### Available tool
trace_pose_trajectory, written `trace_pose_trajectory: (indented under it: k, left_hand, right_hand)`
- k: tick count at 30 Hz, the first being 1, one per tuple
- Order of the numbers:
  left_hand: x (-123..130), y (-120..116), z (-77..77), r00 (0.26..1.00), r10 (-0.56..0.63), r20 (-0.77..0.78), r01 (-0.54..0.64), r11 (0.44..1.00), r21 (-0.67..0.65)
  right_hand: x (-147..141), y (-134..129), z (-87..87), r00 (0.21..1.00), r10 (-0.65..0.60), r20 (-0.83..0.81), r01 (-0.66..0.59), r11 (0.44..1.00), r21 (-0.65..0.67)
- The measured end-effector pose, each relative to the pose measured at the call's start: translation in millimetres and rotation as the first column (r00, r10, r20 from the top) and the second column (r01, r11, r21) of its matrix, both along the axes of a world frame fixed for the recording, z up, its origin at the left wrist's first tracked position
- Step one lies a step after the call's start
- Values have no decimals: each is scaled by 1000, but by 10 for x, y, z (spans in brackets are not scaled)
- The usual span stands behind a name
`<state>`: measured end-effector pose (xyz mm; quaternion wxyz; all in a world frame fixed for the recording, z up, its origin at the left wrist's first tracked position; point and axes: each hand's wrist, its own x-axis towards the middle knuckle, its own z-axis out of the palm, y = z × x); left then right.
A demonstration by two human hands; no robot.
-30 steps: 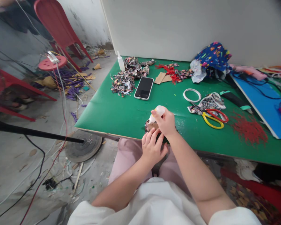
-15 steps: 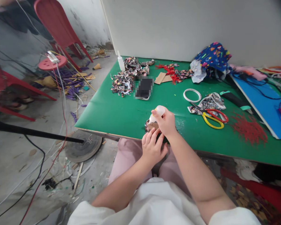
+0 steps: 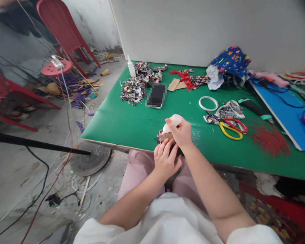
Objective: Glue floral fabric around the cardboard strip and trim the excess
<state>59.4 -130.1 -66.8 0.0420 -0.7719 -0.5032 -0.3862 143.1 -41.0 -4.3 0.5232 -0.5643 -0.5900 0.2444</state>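
At the table's near edge, my right hand is closed round a small white squeeze bottle, tilted so its nozzle points down and left. Under the nozzle lies a piece of brown cardboard on dark patterned fabric. My left hand rests over the near side of this piece, fingers stretched out and slightly apart, fingertips touching it. Part of the fabric is hidden beneath my hands. Whether anything comes out of the nozzle is too small to see.
On the green table lie a phone, patterned fabric scraps, scissors, a white ring, a cutter and red threads. Another white bottle stands at the far left corner. A grey panel rises behind.
My right hand and the bottle have shifted very slightly to the right. My left hand stays where it was.
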Motion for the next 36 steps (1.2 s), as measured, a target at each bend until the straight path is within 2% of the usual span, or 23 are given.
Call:
trace_pose_trajectory:
  k: [2, 5, 8, 13, 15, 20, 23, 36]
  left_hand:
    - [-2, -2, 1, 1000, -2, -2, 2, 1000, -13]
    - [-5, -3, -2, 1000, 2, -11, -2, 1000, -24]
    - [-6, -2, -4, 1000, 6, -15, -6, 1000, -24]
    - [-6, 0, -2, 1000, 7, -7, -7, 1000, -19]
    - [-9, 1, -3, 1000, 4, -6, -4, 1000, -18]
    - [-10, 4, -10, 1000, -4, 8, 4, 1000, -10]
    - [-6, 4, -12, 1000, -3, 7, 3, 1000, -8]
    - [-10, 2, -5, 1000, 1, -1, -1, 1000, -1]
  right_hand:
    - [12, 29, 7, 990, -14, -138, 15, 1000, 4]
    - [28, 86, 20, 922, 40, -385, -42, 999, 4]
    - [27, 118, 47, 890, 76, -450, -74, 997, 23]
    - [-20, 83, 143, 947, 102, -306, -126, 990, -61]
    - [-49, 61, 172, 970, 88, -227, -110, 990, -85]
    - [-85, 20, 173, 998, -16, 65, 14, 999, 29]
    - [-81, 6, 156, 985, -51, 164, 47, 999, 25]
    - [-88, 16, 105, 978, -6, 211, 4, 1000, 8]
